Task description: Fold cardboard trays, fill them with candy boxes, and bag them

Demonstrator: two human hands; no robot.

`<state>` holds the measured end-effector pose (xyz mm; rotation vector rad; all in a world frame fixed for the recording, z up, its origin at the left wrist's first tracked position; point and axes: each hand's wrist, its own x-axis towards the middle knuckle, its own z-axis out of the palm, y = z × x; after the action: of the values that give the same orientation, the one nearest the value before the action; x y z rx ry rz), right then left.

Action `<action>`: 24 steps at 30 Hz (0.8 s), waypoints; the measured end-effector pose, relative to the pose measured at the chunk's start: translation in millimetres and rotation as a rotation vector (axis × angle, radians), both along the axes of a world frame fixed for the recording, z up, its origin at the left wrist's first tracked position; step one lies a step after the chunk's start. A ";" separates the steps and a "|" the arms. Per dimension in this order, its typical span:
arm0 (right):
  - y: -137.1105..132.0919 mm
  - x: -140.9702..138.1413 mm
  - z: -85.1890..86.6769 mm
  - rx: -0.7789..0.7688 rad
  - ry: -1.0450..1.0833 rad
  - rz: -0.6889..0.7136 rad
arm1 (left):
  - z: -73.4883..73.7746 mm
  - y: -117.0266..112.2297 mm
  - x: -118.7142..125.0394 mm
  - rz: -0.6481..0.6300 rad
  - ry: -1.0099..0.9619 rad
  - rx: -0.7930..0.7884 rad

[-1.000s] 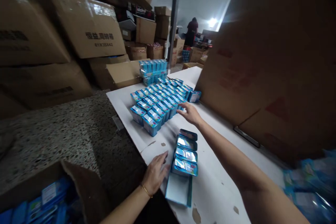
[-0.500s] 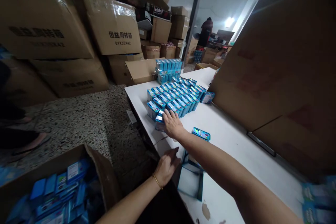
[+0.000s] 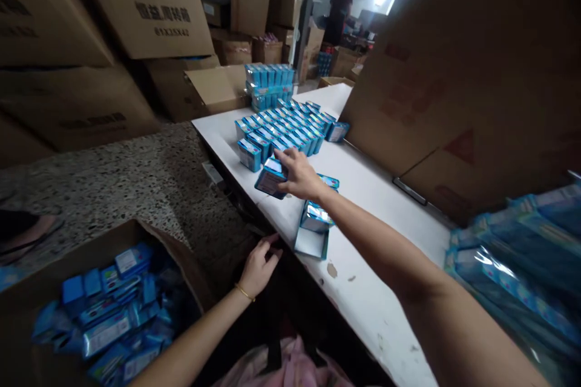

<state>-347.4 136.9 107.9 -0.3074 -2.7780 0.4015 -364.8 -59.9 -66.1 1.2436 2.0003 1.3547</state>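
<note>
My right hand (image 3: 297, 174) is closed over a small blue tin (image 3: 271, 179), which is tilted and lifted off the front of the rows. Several rows of identical blue tins (image 3: 281, 127) stand packed on the white table (image 3: 363, 242). Just past my hand lies another tin (image 3: 328, 181), and a few shiny tins (image 3: 316, 216) lean in an open blue display box (image 3: 311, 240). My left hand (image 3: 258, 266) hangs empty below the table's near edge, fingers apart, with a thin bracelet on the wrist.
A brown carton (image 3: 136, 242) of loose blue packs sits at lower left. Shrink-wrapped blue packs (image 3: 512, 266) lie at right, beside a large cardboard box (image 3: 454, 91). Stacked tins (image 3: 267, 86) and cartons fill the far end. A person (image 3: 340, 12) stands in the background.
My right hand has taken a tin from the front of the rows and tilted it up. My left hand has dropped below the table edge. The view has shifted slightly.
</note>
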 end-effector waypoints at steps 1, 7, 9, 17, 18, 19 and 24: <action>-3.0 23.5 9.7 -0.079 0.045 0.050 | -1.0 -0.6 1.0 0.013 -0.018 -0.003; -27.7 139.4 -4.8 -0.278 0.078 0.084 | 11.5 17.0 3.7 0.052 -0.091 0.063; -33.2 153.8 -27.2 -0.209 0.048 0.030 | 17.1 23.8 7.0 0.010 -0.052 0.115; -45.1 154.0 -54.9 0.031 -0.004 -0.189 | 17.9 44.3 26.1 -0.161 0.306 0.111; -44.6 154.2 -55.2 0.034 0.007 -0.194 | 17.5 46.4 26.1 -0.162 0.334 0.107; -43.7 155.0 -56.3 0.033 0.021 -0.190 | 17.2 48.3 25.4 -0.164 0.356 0.105; -38.6 163.6 -69.9 -0.006 0.152 -0.095 | 15.4 52.2 19.0 -0.187 0.394 0.146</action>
<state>-183.8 98.3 38.0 -0.3920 -2.6028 0.3929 -345.8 -7.7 -50.7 1.8364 1.9922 1.2574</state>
